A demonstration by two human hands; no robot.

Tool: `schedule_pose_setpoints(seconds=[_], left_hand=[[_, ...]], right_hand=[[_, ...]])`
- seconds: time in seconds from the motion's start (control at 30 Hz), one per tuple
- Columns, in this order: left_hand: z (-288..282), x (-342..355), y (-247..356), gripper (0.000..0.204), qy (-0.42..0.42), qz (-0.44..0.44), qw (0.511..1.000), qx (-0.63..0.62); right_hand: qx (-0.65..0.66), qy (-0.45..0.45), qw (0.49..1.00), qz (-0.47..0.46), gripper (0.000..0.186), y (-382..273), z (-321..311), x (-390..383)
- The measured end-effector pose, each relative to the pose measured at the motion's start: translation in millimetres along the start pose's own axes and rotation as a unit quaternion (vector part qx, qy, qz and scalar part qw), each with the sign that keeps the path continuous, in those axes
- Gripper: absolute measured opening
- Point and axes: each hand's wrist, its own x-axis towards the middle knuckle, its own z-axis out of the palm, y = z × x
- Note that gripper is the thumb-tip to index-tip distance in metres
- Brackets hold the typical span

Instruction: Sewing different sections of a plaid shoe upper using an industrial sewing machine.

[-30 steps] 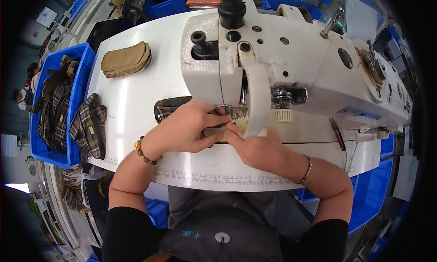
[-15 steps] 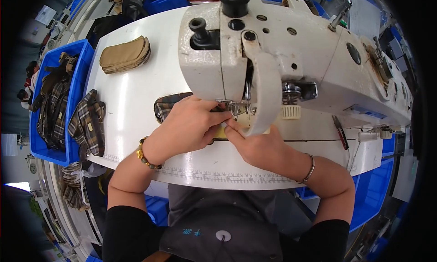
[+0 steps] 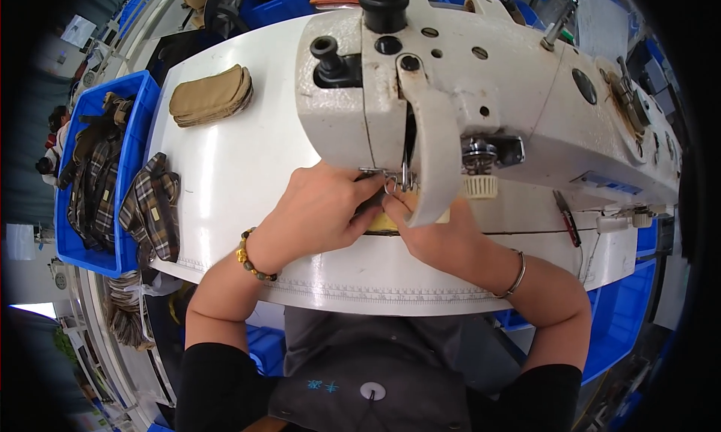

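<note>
At the sewing machine (image 3: pixel 330 124), both my hands work close to the needle and presser foot (image 3: pixel 404 180). My left hand (image 3: pixel 312 210) is closed, thumb and fingers pinching a dark piece of fabric (image 3: pixel 369 199) left of the foot. Most of that fabric lies hidden under the hand. My right hand (image 3: pixel 443 233) has its fingers drawn together just right of and in front of the foot, partly behind the white curved guard (image 3: pixel 439 146). What its fingertips hold is too small and covered to make out. A yellow patch (image 3: pixel 384 220) shows on the machine bed between the hands.
A stack of tan fabric pieces (image 3: pixel 212 95) lies at the table's far left. Plaid pouches fill a blue bin (image 3: pixel 124 259) at the left edge, with another plaid pouch (image 3: pixel 154 206) beside it. Red-and-black snips (image 3: pixel 567 218) lie on the right.
The plaid fabric that stuck out beyond my left hand is out of sight now. Both hands remain at the needle, their fingertips slightly shifted, and the whole view has moved a little.
</note>
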Motion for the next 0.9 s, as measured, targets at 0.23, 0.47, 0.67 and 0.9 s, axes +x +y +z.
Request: schedule_pose_setpoints(seconds=[0.23, 0.47, 0.67, 0.9], left_hand=[[6.6, -1.6, -4.0, 0.034, 0.014, -0.036, 0.999, -0.031], [20.6, -5.2, -3.0, 0.030, 0.037, -0.023, 0.999, 0.018], [16.6, -3.8, -5.8, 0.025, 0.046, -0.030, 0.998, -0.002], [18.0, -3.4, -10.5, 0.025, 0.059, -0.029, 0.997, -0.026]], right_hand=[[0.079, -0.053, 0.993, 0.075, 0.020, -1.7, -3.6, 0.3], [0.074, 0.039, 0.996, 0.026, 0.024, 1.4, 7.5, -4.2], [-0.011, 0.009, 1.000, -0.024, 0.028, -3.0, 4.7, -1.2], [0.034, 0.025, 0.999, -0.026, 0.026, -5.9, 6.3, -0.3]])
